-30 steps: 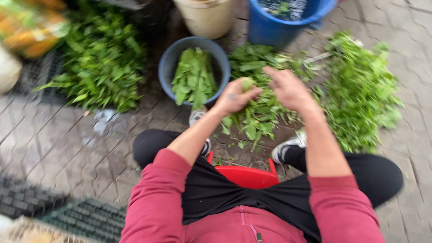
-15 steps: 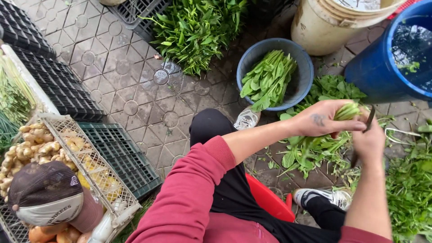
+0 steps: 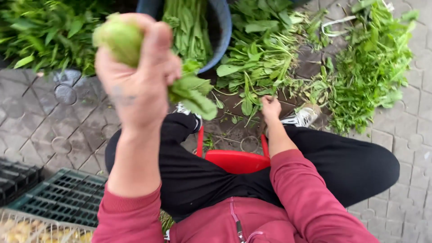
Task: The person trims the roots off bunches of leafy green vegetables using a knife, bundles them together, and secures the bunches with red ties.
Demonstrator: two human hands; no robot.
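My left hand (image 3: 135, 85) is raised close to the camera, shut on a bunch of green leafy vegetable (image 3: 118, 38) whose leaves (image 3: 193, 92) hang out to the right of the fist. My right hand (image 3: 271, 108) is low on the paving between my feet, fingers curled, touching loose green leaves (image 3: 252, 96). Whether it grips anything is hidden. A blue basin (image 3: 221, 33) holding trimmed greens (image 3: 186, 27) stands just beyond my left hand.
I sit on a red stool (image 3: 236, 161). Heaps of greens lie at top left (image 3: 45, 36), in the middle (image 3: 265, 45) and at right (image 3: 373, 58). A green crate (image 3: 63, 195), a black crate (image 3: 13, 177) and a wire basket (image 3: 36, 227) sit at lower left.
My left hand has lifted the bunch up toward the camera. My right hand has dropped away from the bunch to the leaves on the ground. The view has swung back right.
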